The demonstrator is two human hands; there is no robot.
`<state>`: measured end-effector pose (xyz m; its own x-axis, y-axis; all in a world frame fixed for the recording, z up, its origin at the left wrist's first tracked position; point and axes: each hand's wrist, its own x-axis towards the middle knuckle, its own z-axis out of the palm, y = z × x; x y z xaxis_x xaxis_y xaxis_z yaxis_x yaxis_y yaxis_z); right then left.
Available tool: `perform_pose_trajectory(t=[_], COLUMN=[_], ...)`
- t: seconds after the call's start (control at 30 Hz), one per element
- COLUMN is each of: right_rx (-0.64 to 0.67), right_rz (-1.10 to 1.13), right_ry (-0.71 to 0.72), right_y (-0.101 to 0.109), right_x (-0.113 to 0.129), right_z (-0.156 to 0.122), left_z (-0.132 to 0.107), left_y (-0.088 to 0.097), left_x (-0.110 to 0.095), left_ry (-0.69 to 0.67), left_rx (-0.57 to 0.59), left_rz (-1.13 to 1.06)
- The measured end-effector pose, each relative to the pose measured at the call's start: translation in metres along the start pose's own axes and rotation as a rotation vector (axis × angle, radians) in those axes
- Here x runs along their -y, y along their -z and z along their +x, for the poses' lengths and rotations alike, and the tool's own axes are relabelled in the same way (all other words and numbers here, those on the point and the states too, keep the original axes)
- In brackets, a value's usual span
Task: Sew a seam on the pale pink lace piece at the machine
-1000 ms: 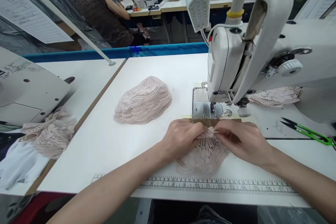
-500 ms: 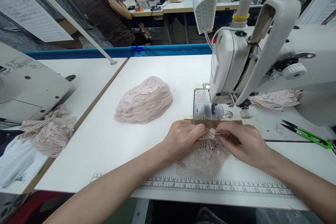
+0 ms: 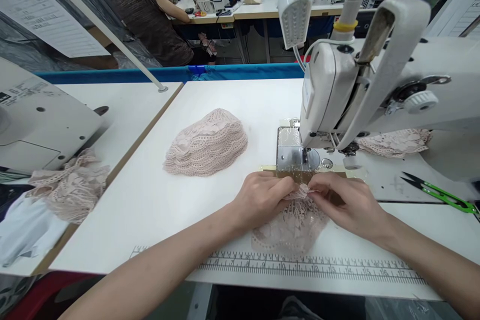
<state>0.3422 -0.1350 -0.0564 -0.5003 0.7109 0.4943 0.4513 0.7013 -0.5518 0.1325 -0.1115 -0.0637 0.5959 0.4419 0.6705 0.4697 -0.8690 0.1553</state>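
Observation:
A sheer pink lace piece (image 3: pixel 292 235) hangs from both my hands over the table's front part, its upper edge gathered between them. My left hand (image 3: pixel 262 197) pinches that edge from the left, thumb and fingers together. On the other side, my right hand (image 3: pixel 345 202) grips the same edge between thumb and forefinger. Both are just in front of the sewing machine's (image 3: pixel 337 90) metal needle plate (image 3: pixel 288 155), and the lace is apart from the needle. A stack of pink lace pieces (image 3: pixel 208 145) lies to the left of the machine.
Green-handled thread snips (image 3: pixel 440 192) lie at the right. More lace (image 3: pixel 397 142) sits behind the machine's needle area. A crumpled lace heap (image 3: pixel 75 185) and white cloth (image 3: pixel 30 230) are at the left. A printed ruler (image 3: pixel 300 264) runs along the front edge. A person (image 3: pixel 150 15) sits beyond.

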Motion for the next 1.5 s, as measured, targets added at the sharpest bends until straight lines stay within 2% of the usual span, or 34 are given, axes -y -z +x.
perform_pose_trajectory(t=[0.47,0.83,0.97,1.07,1.13,1.23,1.33,1.4,1.43,1.5], right_rx=[-0.007,-0.072,-0.129,-0.083,-0.039,-0.008,-0.038,-0.022,0.015,0.118], right_rz=[-0.025,-0.099,-0.237,-0.429,-0.529,-0.592,-0.537,-0.385,-0.264,0.033], right_ry=[0.075,0.168,0.33,0.586,0.731,0.812,0.76,0.609,0.497,0.231], right_y=[0.0,0.003,0.008,0.017,0.022,0.025,0.027,0.03,0.032,0.036], right_x=[0.0,0.001,0.002,0.007,0.011,0.014,0.015,0.017,0.019,0.022], right_z=[0.003,0.004,0.003,0.005,0.006,0.006,0.002,0.002,0.003,0.008], left_z=[-0.001,0.002,0.0,-0.001,-0.001,-0.001,0.001,0.005,0.008,0.014], left_y=[0.001,0.008,0.008,0.006,0.004,0.002,0.004,0.011,0.015,0.022], left_x=[-0.001,0.001,0.0,-0.004,-0.005,-0.007,-0.01,-0.014,-0.017,-0.021], left_ry=[0.016,-0.093,-0.078,-0.014,-0.033,-0.095,-0.068,0.045,0.119,0.277], left_rx=[0.025,0.008,0.043,0.073,0.062,0.018,-0.006,0.049,0.119,0.353], left_rz=[-0.037,-0.006,-0.042,-0.071,-0.057,-0.033,-0.115,-0.265,-0.376,-0.667])
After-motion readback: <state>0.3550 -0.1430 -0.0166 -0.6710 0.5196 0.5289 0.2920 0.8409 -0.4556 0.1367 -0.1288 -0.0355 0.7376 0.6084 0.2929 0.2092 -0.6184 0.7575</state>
